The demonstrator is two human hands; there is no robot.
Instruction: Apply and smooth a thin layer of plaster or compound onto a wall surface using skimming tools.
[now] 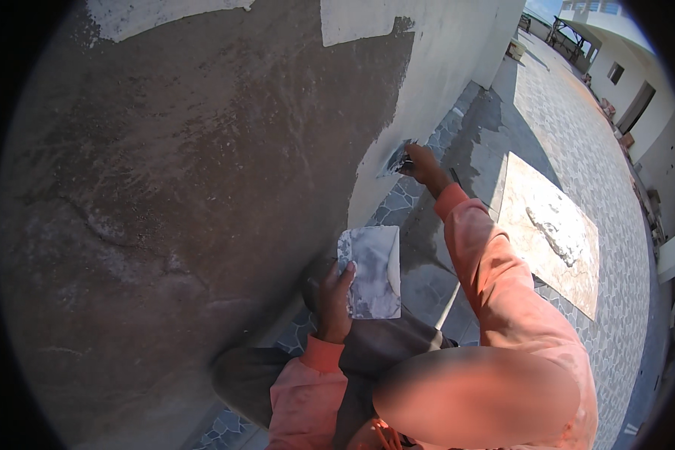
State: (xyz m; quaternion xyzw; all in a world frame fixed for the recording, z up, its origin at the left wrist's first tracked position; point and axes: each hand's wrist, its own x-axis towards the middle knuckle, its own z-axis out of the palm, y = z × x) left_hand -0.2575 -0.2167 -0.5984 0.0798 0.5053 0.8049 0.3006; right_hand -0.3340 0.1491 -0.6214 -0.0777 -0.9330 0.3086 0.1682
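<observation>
My left hand grips a flat rectangular board by its left edge, thumb on top. White and grey smears cover the board's face. Farther forward, my right hand is closed round a putty knife, with its blade against the low part of the wall. This wall is bare grey-brown across most of its face. A white coat covers its right end, down to where the blade is, and white patches show along the top. The knife's handle is mostly hidden by my fingers.
Right of my right arm, a square pale slab lies on the ground, bearing a heap of white paste. Stone-patterned paving runs along the wall's foot and off to the right. A white building stands at the far right.
</observation>
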